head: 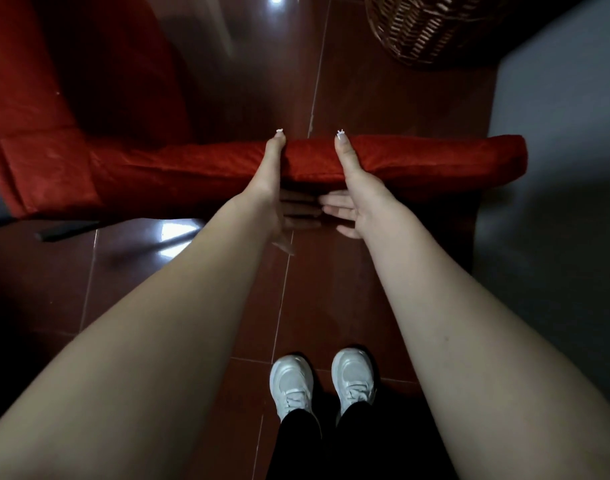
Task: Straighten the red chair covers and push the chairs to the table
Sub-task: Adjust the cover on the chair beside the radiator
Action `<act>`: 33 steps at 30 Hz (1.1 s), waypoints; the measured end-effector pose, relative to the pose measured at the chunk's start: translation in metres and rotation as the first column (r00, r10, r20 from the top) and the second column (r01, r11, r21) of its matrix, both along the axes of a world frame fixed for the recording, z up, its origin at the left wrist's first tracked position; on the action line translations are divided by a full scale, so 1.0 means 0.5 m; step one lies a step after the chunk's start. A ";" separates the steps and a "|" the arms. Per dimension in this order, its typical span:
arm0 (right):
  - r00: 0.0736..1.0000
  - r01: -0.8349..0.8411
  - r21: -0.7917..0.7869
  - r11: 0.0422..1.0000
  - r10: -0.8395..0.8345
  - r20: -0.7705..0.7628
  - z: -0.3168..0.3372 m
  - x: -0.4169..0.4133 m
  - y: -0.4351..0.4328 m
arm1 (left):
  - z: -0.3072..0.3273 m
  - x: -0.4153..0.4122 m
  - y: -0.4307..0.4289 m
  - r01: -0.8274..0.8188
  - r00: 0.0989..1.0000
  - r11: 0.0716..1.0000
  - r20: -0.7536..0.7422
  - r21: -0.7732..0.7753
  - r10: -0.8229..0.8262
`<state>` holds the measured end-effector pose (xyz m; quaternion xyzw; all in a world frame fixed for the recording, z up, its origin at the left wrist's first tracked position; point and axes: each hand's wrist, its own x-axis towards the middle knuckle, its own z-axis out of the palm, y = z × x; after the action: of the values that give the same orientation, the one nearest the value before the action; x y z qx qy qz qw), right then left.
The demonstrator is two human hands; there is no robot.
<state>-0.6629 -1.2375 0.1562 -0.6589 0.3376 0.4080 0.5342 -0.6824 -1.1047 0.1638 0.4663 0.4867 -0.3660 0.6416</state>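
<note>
Two hands grasp the red chair cover (435,161) stretched across mid-frame, left hand (268,188) beside right hand (357,192), thumbs on top. Wicker basket (424,26) sits upper right.

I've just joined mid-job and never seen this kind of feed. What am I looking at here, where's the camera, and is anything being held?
No machine here: a person works bare-handed, and the single picture comes from a camera on their head, looking down. The left hand and right hand each hold the top of the red covered chair back, thumbs over it. A second red chair stands left, a wicker basket beyond, white shoes on the tiled floor below.
</note>
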 end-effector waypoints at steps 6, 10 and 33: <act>0.997 -0.062 -0.014 0.998 0.061 -0.041 0.005 0.040 0.010 | 0.004 0.036 0.013 0.016 1.000 0.999 -0.007 0.040 -0.016; 0.995 -0.095 -0.021 0.995 0.094 -0.046 0.000 0.038 0.005 | 0.005 0.026 0.014 0.087 0.995 0.992 0.042 0.089 -0.091; 0.990 -0.106 0.081 0.991 0.113 -0.082 0.030 0.048 -0.009 | 0.024 0.018 0.049 0.156 0.981 0.987 0.117 0.029 -0.158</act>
<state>-0.6389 -1.2417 0.1713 -0.6374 0.3079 0.4774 0.5207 -0.6734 -1.0801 0.1758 0.5304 0.4131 -0.3822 0.6340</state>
